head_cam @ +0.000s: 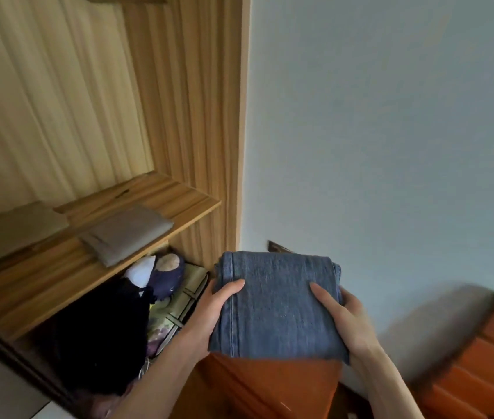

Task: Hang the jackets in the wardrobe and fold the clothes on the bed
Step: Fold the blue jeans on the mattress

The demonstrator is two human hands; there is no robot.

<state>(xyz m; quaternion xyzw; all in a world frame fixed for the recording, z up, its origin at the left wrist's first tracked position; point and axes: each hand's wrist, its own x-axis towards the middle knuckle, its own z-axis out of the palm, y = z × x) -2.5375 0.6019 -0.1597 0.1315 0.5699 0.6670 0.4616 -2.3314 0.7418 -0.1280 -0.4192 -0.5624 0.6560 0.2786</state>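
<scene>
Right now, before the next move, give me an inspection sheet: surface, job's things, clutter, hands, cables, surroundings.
Surface: wooden shelf inside the open wardrobe; part of it bare.
Job's things: folded jeans held in the air, right of the wardrobe; two folded grey cloths lying apart on the shelf.
Clutter: dark bundle, a purple item and a patterned bag under the shelf.
Hands: left hand and right hand grip the jeans' sides, thumbs on top.
Cables: nothing seen.
Surroundings: pale wall; orange-brown wooden furniture below the jeans.
</scene>
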